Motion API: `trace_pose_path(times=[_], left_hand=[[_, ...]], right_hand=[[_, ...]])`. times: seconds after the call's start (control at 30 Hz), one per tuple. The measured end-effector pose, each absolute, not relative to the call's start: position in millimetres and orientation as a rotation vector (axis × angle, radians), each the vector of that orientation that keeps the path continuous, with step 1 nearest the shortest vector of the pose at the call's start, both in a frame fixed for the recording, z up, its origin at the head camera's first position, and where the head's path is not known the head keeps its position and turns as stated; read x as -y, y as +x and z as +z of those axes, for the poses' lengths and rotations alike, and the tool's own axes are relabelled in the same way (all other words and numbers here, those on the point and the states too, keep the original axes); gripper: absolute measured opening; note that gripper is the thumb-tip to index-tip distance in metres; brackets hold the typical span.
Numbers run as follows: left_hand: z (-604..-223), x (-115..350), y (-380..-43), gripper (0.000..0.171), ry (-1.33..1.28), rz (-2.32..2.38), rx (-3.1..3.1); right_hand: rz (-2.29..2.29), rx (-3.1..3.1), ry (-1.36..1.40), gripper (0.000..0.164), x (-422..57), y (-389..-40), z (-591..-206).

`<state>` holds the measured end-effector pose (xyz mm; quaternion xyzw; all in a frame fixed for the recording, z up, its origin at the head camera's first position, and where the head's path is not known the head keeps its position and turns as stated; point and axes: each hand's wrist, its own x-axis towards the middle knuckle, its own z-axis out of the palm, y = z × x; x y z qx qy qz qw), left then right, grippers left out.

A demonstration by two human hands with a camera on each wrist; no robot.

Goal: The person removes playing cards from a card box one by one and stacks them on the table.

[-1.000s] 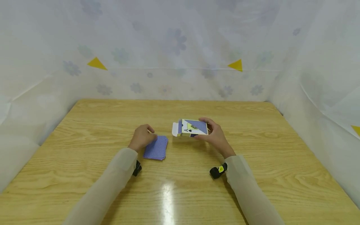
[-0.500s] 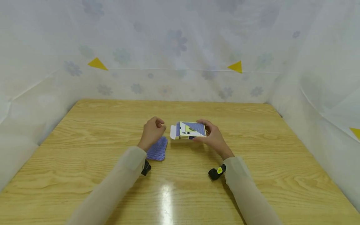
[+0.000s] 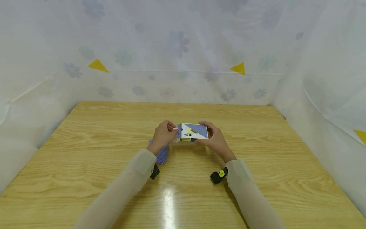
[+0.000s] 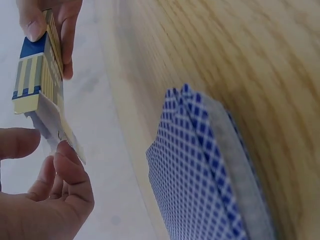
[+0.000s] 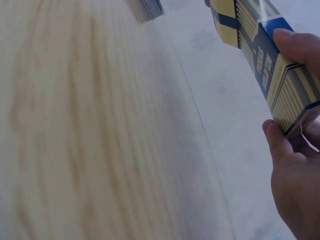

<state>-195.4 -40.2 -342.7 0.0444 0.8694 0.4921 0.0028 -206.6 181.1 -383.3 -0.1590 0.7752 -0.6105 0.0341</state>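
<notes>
A playing card box (image 3: 194, 131) with an ace of spades print is held up over the table, its flap end to the left. My right hand (image 3: 215, 140) grips its right end, the thumb (image 5: 295, 42) on its near side in the right wrist view. My left hand (image 3: 164, 135) is at the other end, thumb and curled fingers about the white flap (image 4: 55, 122); a fingertip overlaps the flap in the left wrist view. Below the left hand lies a stack of blue-checkered playing cards (image 3: 162, 155), partly hidden by that hand. Its top edges show large in the left wrist view.
The wooden table (image 3: 257, 190) has a bright light reflection near its front middle. White flowered sheets (image 3: 183, 47) close it in at the back and sides, with yellow triangles (image 3: 98, 65) on them. A black wrist camera (image 3: 218, 175) sits under the right forearm.
My left hand has left the card stack and moved right to the card box's flap. The right hand and box have shifted slightly left. The stack stays on the table.
</notes>
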Motion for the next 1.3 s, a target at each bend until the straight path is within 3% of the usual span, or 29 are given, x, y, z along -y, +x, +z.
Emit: trace_pose_path(times=[0.5, 0.93, 1.3], left_hand=[[-343.8, 41.2, -191.6, 0.034, 0.132, 1.601, -2.582], [-345.0, 53.0, -192.9, 0.032, -0.005, 1.669, -2.511], [-349.8, 60.2, -185.8, 0.039, 0.009, 1.717, -2.421]], right_hand=[[-1.918, -2.366, -0.510, 0.071, -183.2, -207.1, -385.1], [-1.916, -2.359, -0.490, 0.071, -185.8, -206.5, -384.5], [-1.906, -2.385, -0.463, 0.071, -185.9, -207.0, -384.3]])
